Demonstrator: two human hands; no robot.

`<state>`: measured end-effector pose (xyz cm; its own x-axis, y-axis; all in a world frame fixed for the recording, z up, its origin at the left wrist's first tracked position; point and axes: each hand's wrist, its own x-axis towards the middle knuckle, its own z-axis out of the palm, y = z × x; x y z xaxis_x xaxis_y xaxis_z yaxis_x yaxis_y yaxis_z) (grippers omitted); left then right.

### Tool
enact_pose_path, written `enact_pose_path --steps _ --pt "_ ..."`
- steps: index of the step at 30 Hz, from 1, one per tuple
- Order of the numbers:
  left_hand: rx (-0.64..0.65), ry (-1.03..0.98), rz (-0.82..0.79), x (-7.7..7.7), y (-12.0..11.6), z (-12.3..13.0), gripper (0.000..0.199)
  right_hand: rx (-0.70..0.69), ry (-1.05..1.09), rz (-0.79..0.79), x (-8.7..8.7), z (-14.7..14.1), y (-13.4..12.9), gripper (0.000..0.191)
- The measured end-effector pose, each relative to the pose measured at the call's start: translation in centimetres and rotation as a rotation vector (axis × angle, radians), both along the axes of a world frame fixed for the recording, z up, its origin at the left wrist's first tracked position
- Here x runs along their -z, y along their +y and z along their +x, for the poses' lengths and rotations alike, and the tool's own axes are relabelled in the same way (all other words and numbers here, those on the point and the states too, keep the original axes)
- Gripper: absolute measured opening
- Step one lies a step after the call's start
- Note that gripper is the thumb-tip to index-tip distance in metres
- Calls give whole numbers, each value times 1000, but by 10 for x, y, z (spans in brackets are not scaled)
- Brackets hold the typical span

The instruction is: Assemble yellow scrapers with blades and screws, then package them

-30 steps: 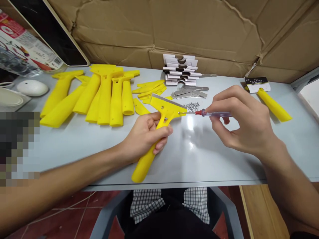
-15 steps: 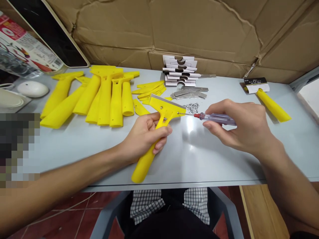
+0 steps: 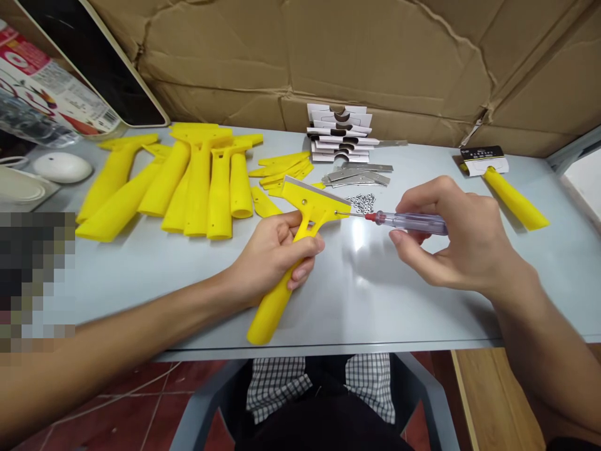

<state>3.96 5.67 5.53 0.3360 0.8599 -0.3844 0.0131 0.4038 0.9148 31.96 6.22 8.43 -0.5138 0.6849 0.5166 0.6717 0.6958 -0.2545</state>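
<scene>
Left hand (image 3: 277,250) wraps round a yellow scraper (image 3: 271,310); part-curled right hand (image 3: 474,244) loosely holds a screwdriver (image 3: 416,222) at its right screw (image 3: 336,213), apparently driving it; next calls for steady alignment.

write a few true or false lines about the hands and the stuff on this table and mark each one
The left hand grips a yellow scraper. True.
The screwdriver is in that same hand. False: the right hand holds it.
The screwdriver points away from the yellow scraper. False: it points toward the scraper's head.
The white mouse lies left of the yellow handles. True.
The metal blades lie left of the yellow handles. False: they lie to their right.
Brown cardboard stands behind the table. True.
</scene>
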Motion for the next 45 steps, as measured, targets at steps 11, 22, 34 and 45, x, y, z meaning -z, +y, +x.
enact_pose_path --steps 11,22,34,45 --pt "-8 4 5 0 0 0 29 -33 42 167 -2 -4 8 18" --pt "-11 -15 -11 3 1 -2 28 2 11 81 2 -3 3 13" --pt "-14 -39 -26 5 2 -2 27 41 -10 101 0 -5 10 16" --pt "-6 -2 44 8 1 0 26 -6 -22 126 3 -2 10 7"
